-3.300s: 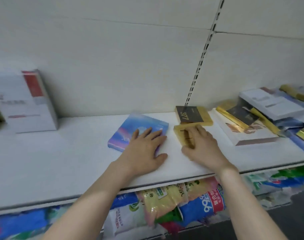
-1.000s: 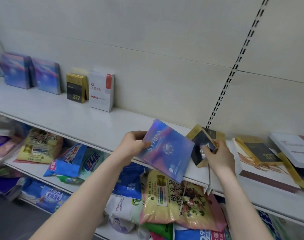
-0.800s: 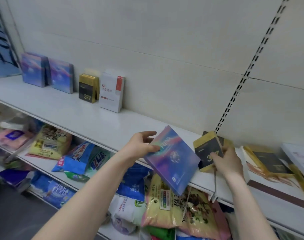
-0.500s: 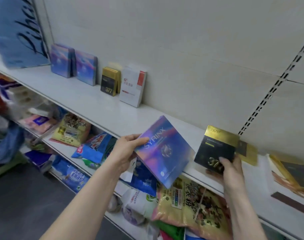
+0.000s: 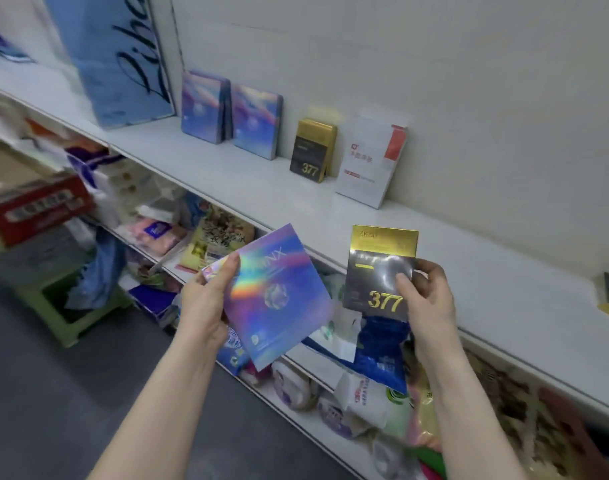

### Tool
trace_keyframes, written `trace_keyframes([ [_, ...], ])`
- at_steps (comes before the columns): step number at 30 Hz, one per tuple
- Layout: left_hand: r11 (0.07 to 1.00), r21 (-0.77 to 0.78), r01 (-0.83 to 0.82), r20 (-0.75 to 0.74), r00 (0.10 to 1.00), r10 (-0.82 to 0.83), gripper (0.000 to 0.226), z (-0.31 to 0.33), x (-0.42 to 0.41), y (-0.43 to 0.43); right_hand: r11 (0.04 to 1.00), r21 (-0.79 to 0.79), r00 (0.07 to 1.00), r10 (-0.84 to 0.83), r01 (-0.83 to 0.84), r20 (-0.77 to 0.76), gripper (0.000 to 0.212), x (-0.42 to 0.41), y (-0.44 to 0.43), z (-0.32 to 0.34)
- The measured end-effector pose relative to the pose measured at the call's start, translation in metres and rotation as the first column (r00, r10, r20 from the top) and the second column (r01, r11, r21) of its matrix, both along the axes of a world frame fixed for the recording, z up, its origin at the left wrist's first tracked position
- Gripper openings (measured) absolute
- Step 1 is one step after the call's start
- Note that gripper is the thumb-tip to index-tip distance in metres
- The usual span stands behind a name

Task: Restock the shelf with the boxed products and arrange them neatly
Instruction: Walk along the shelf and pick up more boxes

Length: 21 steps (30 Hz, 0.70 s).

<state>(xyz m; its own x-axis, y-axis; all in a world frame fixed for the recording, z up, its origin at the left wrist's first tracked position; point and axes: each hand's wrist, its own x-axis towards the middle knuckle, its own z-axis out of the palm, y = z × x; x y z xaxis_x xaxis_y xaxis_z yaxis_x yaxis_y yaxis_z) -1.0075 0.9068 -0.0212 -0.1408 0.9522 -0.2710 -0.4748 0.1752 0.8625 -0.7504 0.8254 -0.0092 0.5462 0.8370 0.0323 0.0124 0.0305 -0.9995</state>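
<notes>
On the shelf [image 5: 227, 174], against the back wall, stand a pair of boxes [image 5: 206, 109] leftmost, a smaller box [image 5: 311, 150] beside them, a taller box [image 5: 369, 161] rightmost; before the shelf edge, the left hand [image 5: 202, 306] holds a flat box [image 5: 279, 296]; the right hand [image 5: 431, 299] holds a second box [image 5: 379, 271] just right of it. Bagged goods [image 5: 220, 237] lie on the shelf below.

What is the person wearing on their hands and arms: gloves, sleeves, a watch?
Nothing that shows. The left hand and right hand are ungloved, with no rings visible. The left forearm and right forearm are bare to the frame edge: no sleeve, watch or bracelet.
</notes>
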Motion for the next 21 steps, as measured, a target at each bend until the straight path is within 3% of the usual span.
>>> trace_keyframes([
  [4, 0.999, 0.044, -0.004, -0.037, 0.999, 0.005, 0.022, 0.009, -0.068, 0.053, 0.998, -0.008, 0.996, 0.069, -0.068, 0.061, 0.061, -0.060, 0.057, 0.006],
  [6, 0.998, 0.058, 0.009, -0.057, 0.998, -0.006, 0.026, 0.015, -0.094, 0.078, 0.996, -0.002, 0.993, 0.086, -0.086, 0.075, 0.070, -0.082, 0.082, 0.010],
  [11, 0.992, 0.118, 0.050, -0.081, 0.996, -0.041, 0.011, 0.031, -0.128, 0.138, 0.998, 0.060, 0.985, -0.008, -0.003, 0.173, 0.053, -0.111, 0.141, 0.028],
  [16, 0.983, 0.156, 0.095, -0.044, 0.995, -0.089, 0.014, 0.045, -0.133, 0.200, 0.979, 0.163, 0.931, -0.171, 0.123, 0.323, 0.036, -0.095, 0.208, 0.048],
  [21, 0.972, 0.191, 0.134, -0.022, 0.991, -0.132, 0.024, 0.060, -0.123, 0.257, 0.984, 0.135, 0.880, -0.165, 0.117, 0.445, 0.031, -0.074, 0.283, 0.052],
])
